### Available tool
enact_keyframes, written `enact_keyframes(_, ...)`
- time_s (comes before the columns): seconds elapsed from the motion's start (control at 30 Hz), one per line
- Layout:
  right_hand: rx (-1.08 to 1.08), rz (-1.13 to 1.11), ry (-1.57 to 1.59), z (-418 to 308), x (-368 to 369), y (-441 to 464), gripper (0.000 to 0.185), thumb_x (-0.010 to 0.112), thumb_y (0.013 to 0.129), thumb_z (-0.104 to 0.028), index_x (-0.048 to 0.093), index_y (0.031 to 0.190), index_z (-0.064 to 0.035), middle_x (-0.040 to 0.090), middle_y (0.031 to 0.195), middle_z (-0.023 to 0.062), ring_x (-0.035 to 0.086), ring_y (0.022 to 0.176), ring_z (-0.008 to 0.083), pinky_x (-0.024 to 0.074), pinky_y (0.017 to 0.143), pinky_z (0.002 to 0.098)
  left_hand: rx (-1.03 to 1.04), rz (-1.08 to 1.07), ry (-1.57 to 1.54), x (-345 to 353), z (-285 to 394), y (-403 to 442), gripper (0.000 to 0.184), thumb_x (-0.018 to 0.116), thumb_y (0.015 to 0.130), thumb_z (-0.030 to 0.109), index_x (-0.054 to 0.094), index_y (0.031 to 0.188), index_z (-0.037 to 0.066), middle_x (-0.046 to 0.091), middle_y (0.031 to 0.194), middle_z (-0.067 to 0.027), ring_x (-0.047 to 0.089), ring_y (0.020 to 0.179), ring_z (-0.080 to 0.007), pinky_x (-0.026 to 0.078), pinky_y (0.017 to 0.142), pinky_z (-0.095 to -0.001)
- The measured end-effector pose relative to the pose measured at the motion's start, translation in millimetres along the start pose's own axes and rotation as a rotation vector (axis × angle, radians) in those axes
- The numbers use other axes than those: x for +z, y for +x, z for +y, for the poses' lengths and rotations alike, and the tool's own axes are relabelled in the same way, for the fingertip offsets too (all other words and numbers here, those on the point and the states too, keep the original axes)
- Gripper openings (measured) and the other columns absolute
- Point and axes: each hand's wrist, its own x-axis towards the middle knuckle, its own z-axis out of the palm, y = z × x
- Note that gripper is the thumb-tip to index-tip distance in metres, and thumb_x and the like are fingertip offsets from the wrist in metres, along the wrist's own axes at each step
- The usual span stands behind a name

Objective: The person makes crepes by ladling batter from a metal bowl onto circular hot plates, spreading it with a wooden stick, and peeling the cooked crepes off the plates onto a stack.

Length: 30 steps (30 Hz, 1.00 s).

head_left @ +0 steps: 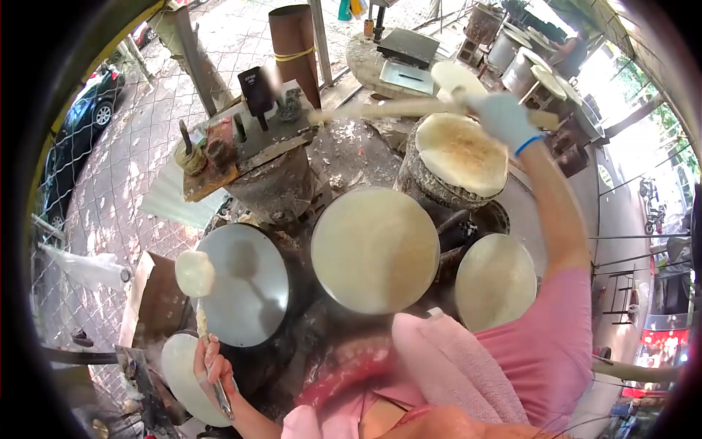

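My left hand [214, 364] is closed around the handle of a ladle [195, 274], whose round head is coated in pale batter. The ladle's head hangs beside the left edge of a round grey-white pan [247, 282]. My right hand [503, 119], in a light glove with a blue band at the wrist, grips a long wooden stick [380, 110] that stretches left, blurred. Just below that hand, a thin browned flatbread [462, 155] covers a round drum top. In the middle, a round cooking surface [374, 250] bears a pale, smooth layer.
More pale round tops lie at right [496, 284] and at lower left [191, 380]. A stand with upright tools [256, 139] and a rusty metal cylinder [294, 55] rise at the back left. A wire fence [110, 190] runs along the left. A person [572, 53] is far right.
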Motion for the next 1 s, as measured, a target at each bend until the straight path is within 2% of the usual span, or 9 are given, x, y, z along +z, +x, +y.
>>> enact_keyframes(0.23, 0.099, 0.183, 0.066, -34.4, 269.4, -57.3, 0.033, 0.051, 0.092, -0.016, 0.061, 0.124, -0.0151, 0.067, 0.079, 0.0064, 0.066, 0.065, 0.0233, 0.0544, 0.060, 0.0380, -0.035, -0.056, -0.073, 14.7, -21.3, 5.3, 0.034, 0.035, 0.107, 0.022, 0.043, 0.112, -0.011, 0.045, 0.068, -0.0034, 0.038, 0.033, -0.0091, 0.027, 0.030, -0.0206)
enact_keyframes(0.37, 0.191, 0.093, 0.063, -54.5, 305.5, -77.9, 0.039, 0.055, 0.085, -0.011, 0.061, 0.123, -0.0157, 0.065, 0.079, 0.0070, 0.067, 0.066, 0.0242, 0.0541, 0.059, 0.0393, -0.026, -0.072, -0.109, 19.3, -22.3, 10.5, 0.033, 0.035, 0.107, 0.021, 0.043, 0.113, -0.010, 0.046, 0.070, -0.0043, 0.039, 0.034, -0.0101, 0.028, 0.031, -0.0216)
enact_keyframes(0.53, 0.363, 0.044, 0.489, -60.9, 254.4, -76.8, 0.061, 0.076, 0.077, -0.029, 0.056, 0.132, -0.0102, 0.066, 0.100, 0.0208, 0.063, 0.094, 0.0405, 0.0512, 0.084, 0.0482, -0.116, -0.259, -0.180, -32.5, -15.6, 57.7, 0.029, 0.034, 0.107, 0.019, 0.046, 0.117, -0.006, 0.048, 0.075, -0.0039, 0.041, 0.037, -0.0101, 0.033, 0.034, -0.0221)
enact_keyframes(0.57, 0.430, 0.016, 0.558, -70.0, 237.5, -77.0, 0.069, 0.080, 0.073, -0.031, 0.056, 0.134, -0.0103, 0.066, 0.104, 0.0213, 0.063, 0.097, 0.0398, 0.0509, 0.087, 0.0455, 0.093, -0.028, 0.037, -19.4, -22.3, 62.0, 0.029, 0.037, 0.106, 0.022, 0.047, 0.116, -0.004, 0.050, 0.076, -0.0028, 0.041, 0.038, -0.0092, 0.033, 0.034, -0.0208)
enact_keyframes(0.6, 0.483, -0.103, 0.672, -80.8, 215.8, -77.2, 0.066, 0.079, 0.075, -0.029, 0.057, 0.133, -0.0090, 0.067, 0.111, 0.0200, 0.064, 0.104, 0.0369, 0.0504, 0.091, 0.0431, 0.239, 0.252, 0.296, -6.4, -29.2, 66.0, 0.030, 0.040, 0.105, 0.025, 0.049, 0.114, -0.002, 0.051, 0.077, -0.0017, 0.040, 0.038, -0.0082, 0.034, 0.035, -0.0196)
enact_keyframes(0.63, 0.432, 0.012, 0.827, -88.4, 237.6, -87.5, 0.064, 0.077, 0.077, -0.026, 0.056, 0.134, -0.0071, 0.067, 0.117, 0.0189, 0.065, 0.107, 0.0333, 0.0503, 0.092, 0.0409, 0.084, -0.201, 0.289, -37.0, -20.1, 90.0, 0.034, 0.046, 0.103, 0.031, 0.053, 0.113, -0.002, 0.050, 0.071, 0.0005, 0.039, 0.039, -0.0068, 0.030, 0.035, -0.0193)
enact_keyframes(0.8, 0.392, -0.106, 1.384, -250.9, 218.6, -131.7, 0.048, 0.068, 0.087, -0.013, 0.058, 0.133, -0.0047, 0.071, 0.115, 0.0090, 0.066, 0.098, 0.0116, 0.0505, 0.086, 0.0272, 0.106, 0.103, 0.916, -53.3, -55.8, 165.3, 0.034, 0.064, 0.095, 0.033, 0.061, 0.100, 0.000, 0.049, 0.062, 0.0025, 0.041, 0.041, -0.0067, 0.029, 0.038, -0.0238)
enact_keyframes(0.9, 0.490, -0.292, 1.626, -381.4, 153.0, -149.2, 0.044, 0.068, 0.089, -0.016, 0.060, 0.132, -0.0067, 0.070, 0.117, 0.0127, 0.064, 0.099, 0.0118, 0.0508, 0.084, 0.0281, 0.277, 0.020, 1.277, -98.4, -67.7, 204.3, 0.030, 0.069, 0.090, 0.027, 0.060, 0.099, 0.000, 0.058, 0.066, -0.0054, 0.052, 0.047, -0.0183, 0.040, 0.045, -0.0304)
enact_keyframes(1.0, 0.370, -0.338, 1.246, -474.0, 99.5, -158.0, 0.052, 0.064, 0.094, -0.029, 0.049, 0.142, -0.0179, 0.069, 0.105, 0.0159, 0.068, 0.088, 0.0267, 0.0527, 0.079, 0.0370, 0.827, -0.101, 1.777, -140.4, -53.5, 228.5, 0.030, 0.068, 0.089, 0.024, 0.056, 0.102, 0.000, 0.063, 0.072, -0.0186, 0.060, 0.056, -0.0351, 0.049, 0.055, -0.0422)
